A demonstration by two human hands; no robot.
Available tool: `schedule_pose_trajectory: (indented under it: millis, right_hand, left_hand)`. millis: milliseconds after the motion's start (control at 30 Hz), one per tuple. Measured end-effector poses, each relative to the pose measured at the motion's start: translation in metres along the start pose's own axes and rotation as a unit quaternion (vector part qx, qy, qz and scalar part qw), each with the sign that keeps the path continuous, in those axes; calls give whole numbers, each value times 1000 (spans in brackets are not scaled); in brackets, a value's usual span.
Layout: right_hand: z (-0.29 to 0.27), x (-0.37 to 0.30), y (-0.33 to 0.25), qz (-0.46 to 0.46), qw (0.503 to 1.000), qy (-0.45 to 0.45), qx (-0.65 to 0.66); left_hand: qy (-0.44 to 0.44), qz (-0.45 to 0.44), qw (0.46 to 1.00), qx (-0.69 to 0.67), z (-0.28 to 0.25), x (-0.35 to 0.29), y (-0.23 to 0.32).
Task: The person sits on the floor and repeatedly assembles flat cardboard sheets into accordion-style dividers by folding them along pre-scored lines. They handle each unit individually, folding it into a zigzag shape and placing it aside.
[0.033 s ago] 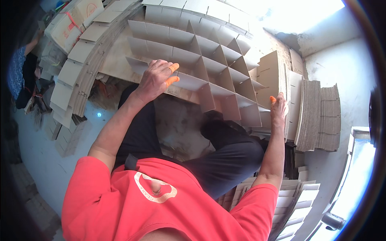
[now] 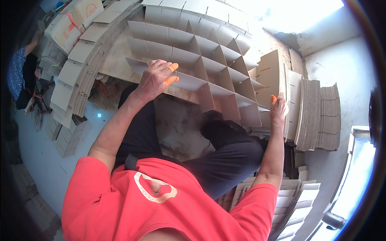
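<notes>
A grid of slotted cardboard strips (image 2: pixel 189 80), crossed into open cells, stands on a wooden board (image 2: pixel 113 64) ahead of me. My left hand (image 2: pixel 155 80) is at the near long strip, thumb on the near side and index finger across its upper edge. Orange covers sit on that thumb and index finger. To the right, my right hand (image 2: pixel 278 109) grips the edge of upright slotted cardboard sheets (image 2: pixel 268 76), its orange-covered thumb on the face towards the grid. Its other fingers are partly hidden.
Further stacks of cardboard strips (image 2: pixel 327 116) stand at the right. More line the left side (image 2: pixel 82 66) and far edge (image 2: pixel 193 10). Strapped cartons (image 2: pixel 72 26) and another person's patterned sleeve (image 2: pixel 18 66) show at far left. Slotted sheets (image 2: pixel 291 205) lie by my right elbow.
</notes>
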State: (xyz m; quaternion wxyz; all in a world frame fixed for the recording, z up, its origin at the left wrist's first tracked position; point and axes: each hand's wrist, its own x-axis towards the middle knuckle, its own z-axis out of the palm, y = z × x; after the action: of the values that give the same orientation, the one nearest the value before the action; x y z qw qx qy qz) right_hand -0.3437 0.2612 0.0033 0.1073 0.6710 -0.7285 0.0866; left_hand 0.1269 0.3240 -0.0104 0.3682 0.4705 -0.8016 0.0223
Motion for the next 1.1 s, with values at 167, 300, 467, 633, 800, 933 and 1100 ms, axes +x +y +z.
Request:
schedule_pose_trajectory:
  millis: [167,300,467,633,800,933,1100]
  right_hand:
    - [-33,-1,-29,84,984,148,55]
    - [-85,15,-38,62,920,375,96]
    - [-145,4,-147,-55,923,180,336]
    - [-123,-9,-227,-145,923,23,356]
    - [-103,-6,-269,-190,915,27,354]
    - [-92,2,-288,-178,916,-4,360]
    - [-80,2,-306,-201,918,-9,341]
  left_hand:
    - [14,-5,1000,20,-9,-2,-2]
    - [18,-16,1000,17,-16,-6,-13]
    - [-20,-52,998,5,-19,-14,-27]
    - [-4,-49,997,-59,2,-19,-43]
    - [7,-29,998,-62,8,-22,-46]
    - [-1,-17,997,-76,5,-22,-47]
    - [5,-16,997,-76,8,-19,-47]
